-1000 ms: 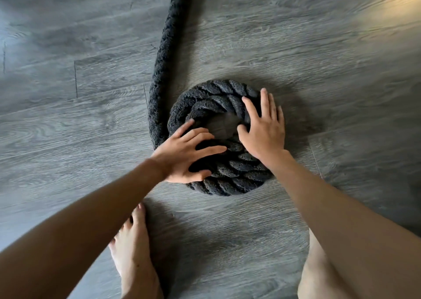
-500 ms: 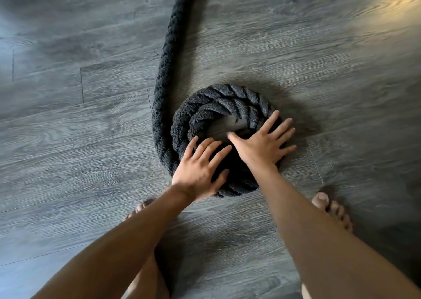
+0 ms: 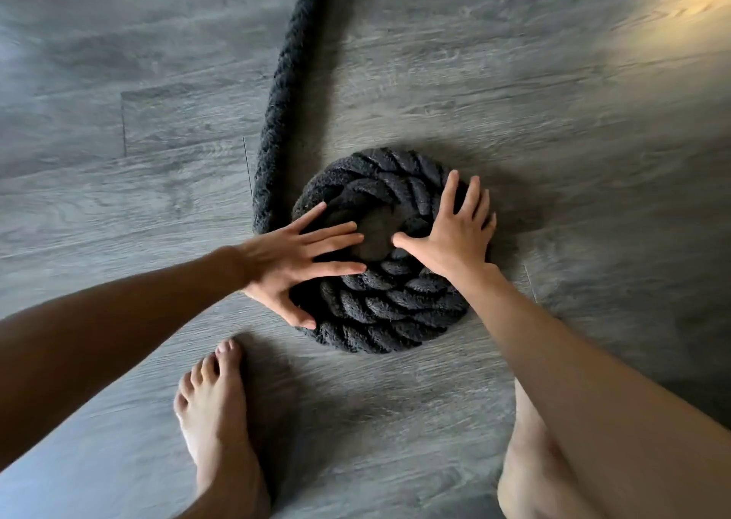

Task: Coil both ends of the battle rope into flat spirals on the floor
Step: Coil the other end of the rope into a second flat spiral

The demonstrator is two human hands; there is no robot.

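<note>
A thick black braided battle rope lies on the grey plank floor, its end wound into a flat spiral (image 3: pixel 389 309) of two or three turns with a small gap at the centre. The free length of rope (image 3: pixel 281 95) leaves the spiral's left side and runs up out of the frame. My left hand (image 3: pixel 294 259) lies flat on the spiral's left side, fingers spread and straight, thumb against the outer turn. My right hand (image 3: pixel 455 238) presses flat on the right side, fingers splayed, thumb pointing at the centre.
My bare left foot (image 3: pixel 215 412) stands on the floor (image 3: pixel 553 103) just below and left of the coil. My right knee (image 3: pixel 542 475) shows at the lower right. Warm light falls on the floor at the top right.
Both hands shifted around the spiral: the left from its lower edge to its left side, the right further up its right side. The coil looks turned and tighter, and the left foot has stepped forward.
</note>
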